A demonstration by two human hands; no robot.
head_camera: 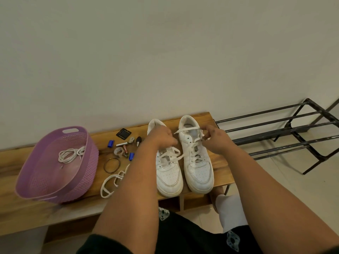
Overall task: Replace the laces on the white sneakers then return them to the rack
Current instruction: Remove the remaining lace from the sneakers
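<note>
Black patterned shorts (192, 235), white sock (229, 209), bare forearms.

The scene is seen from one camera worn on the head, pointed forward and down, close above the wooden bench (211, 118), with the wall (165, 52) behind.

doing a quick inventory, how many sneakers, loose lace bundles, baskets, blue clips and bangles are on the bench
white sneakers: 2
loose lace bundles: 2, one in the basket, one on the bench
purple basket: 1
blue clips: 2
bangle: 1
total: 8
</note>
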